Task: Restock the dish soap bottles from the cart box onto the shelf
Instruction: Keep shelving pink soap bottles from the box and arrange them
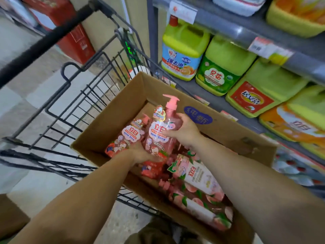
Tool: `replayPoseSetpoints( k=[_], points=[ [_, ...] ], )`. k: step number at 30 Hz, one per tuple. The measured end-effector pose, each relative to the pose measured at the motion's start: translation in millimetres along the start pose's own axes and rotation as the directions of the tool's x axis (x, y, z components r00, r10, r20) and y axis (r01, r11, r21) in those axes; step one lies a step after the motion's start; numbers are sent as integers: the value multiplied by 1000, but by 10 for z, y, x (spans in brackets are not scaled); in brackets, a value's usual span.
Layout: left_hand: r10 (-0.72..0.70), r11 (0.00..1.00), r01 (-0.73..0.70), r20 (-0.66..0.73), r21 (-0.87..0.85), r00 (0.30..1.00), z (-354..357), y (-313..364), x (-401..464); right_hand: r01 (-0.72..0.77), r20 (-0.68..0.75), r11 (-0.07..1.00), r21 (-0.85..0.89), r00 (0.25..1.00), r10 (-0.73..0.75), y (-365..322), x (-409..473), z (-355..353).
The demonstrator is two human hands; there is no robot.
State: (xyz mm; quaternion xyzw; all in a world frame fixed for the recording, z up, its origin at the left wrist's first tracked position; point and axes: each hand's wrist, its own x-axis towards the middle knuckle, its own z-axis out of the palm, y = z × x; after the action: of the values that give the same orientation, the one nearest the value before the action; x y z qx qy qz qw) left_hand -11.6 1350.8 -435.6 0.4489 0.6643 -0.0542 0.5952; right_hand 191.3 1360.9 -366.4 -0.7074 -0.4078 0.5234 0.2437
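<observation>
From the head camera, a pink pump bottle (161,131) of dish soap is held above the open cardboard box (123,110) that sits in the black wire cart (73,95). Its long axis runs nearly upright, leaning a little, with the pink pump head at the top and the spout pointing left; its label faces the camera. The right hand (183,129) wraps the bottle's right shoulder, fingers curled round it below the neck. The left hand (140,152) grips low on the bottle, fingers curled under its base, though exactly how they lie there is hidden by the bottle. Just left of the held one, a second pink bottle (125,136) of the same kind lies slanted in the box, pump toward the far wall. Nearer the camera, peach-printed bottles (198,184) lie on their sides in the box, packed against one another, pumps toward the left. To the right, a grey shelf (226,103) runs close beside the cart, its lower level filled with yellow-green jugs (223,66) standing touching in a row, with orange packs (290,124) farther right. The box's right wall and the shelf's front edge stand between the held bottle and the jugs. Red cartons (75,37) stand on the floor beyond the cart.
</observation>
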Motion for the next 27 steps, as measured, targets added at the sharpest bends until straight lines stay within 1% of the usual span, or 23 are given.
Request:
replayPoseSetpoints(
  k=[2, 4, 5, 8, 9, 12, 14, 17, 18, 19, 21, 23, 27],
  points=[
    [149, 987, -146, 43, -73, 988, 158, 199, -124, 79, -37, 997, -6, 996, -79, -44, -218, -333],
    [251, 960, -234, 101, -151, 963, 380, 388, -252, 132, -84, 991, 7, 988, -131, -25, -471, -675],
    [281, 954, -263, 120, -143, 952, 501, 487, -307, 154, -113, 988, 17, 982, -151, 13, -616, -851],
    [356, 934, -356, 115, -19, 928, 962, 868, -667, 226, -234, 974, 19, 948, -215, 212, -1121, -1369],
    [394, 919, -392, 126, -39, 911, 1160, 995, -823, 240, -270, 971, 5, 935, -230, 305, -1313, -1541],
    [516, 855, -517, 157, -37, 842, 1918, 1269, -1311, 303, -348, 953, -5, 893, -285, 634, -2022, -2135],
    [600, 797, -600, 199, -64, 775, 2519, 1430, -1621, 317, -399, 948, -39, 865, -305, 908, -2564, -2556],
    [668, 730, -682, 257, -46, 698, 3486, 1692, -2122, 314, -505, 944, -100, 802, -320, 1398, -3408, -3246],
    [684, 705, -709, 282, -20, 673, 3802, 1802, -2327, 300, -547, 947, -118, 776, -313, 1555, -3707, -3461],
    [708, 668, -744, 321, -14, 629, 4124, 1913, -2538, 289, -587, 947, -137, 747, -313, 1721, -4012, -3682],
    [735, 602, -799, 396, -9, 550, 4780, 2119, -2871, 251, -672, 947, -203, 667, -321, 1972, -4639, -4093],
    [753, 539, -842, 450, -3, 481, 5382, 2300, -3290, 227, -756, 939, -260, 557, -344, 2195, -5212, -4470],
    [795, 427, -900, 509, -83, 330, 6353, 2623, -4100, 169, -899, 957, -236, 335, -281, 2626, -6106, -5048]
  ],
)
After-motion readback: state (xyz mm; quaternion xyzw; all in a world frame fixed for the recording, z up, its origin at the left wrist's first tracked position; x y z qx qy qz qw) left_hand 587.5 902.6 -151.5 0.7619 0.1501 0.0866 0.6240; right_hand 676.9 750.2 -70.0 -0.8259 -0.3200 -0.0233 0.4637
